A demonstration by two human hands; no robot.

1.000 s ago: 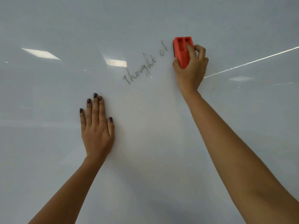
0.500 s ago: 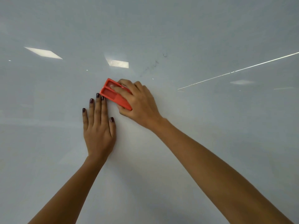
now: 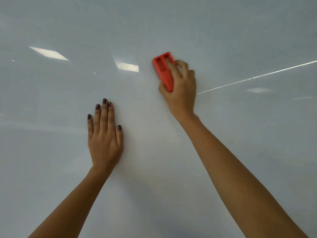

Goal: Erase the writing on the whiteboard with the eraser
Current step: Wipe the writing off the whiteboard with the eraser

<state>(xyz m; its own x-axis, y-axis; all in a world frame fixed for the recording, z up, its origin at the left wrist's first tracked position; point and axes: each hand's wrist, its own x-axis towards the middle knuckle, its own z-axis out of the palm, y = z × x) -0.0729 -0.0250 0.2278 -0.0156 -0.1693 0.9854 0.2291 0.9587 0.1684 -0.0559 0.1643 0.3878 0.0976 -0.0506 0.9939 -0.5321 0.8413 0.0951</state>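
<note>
A glossy whiteboard (image 3: pixel 154 23) fills the whole head view. My right hand (image 3: pixel 181 90) grips a red-orange eraser (image 3: pixel 164 73) and presses it flat against the board, upper middle, tilted slightly left. The hand and eraser are a little blurred. My left hand (image 3: pixel 104 136) lies flat on the board lower left of the eraser, fingers together and pointing up, holding nothing. No writing shows on the board around the eraser; anything under it is hidden.
Reflections of ceiling lights (image 3: pixel 49 53) show on the board at upper left and centre. A thin bright reflected line (image 3: pixel 257 76) runs from the right hand toward the right edge.
The words "Thought of" were there one second ago. My right hand swept the eraser down-left across them, then back up-right; the writing is gone. My left hand stayed put.
</note>
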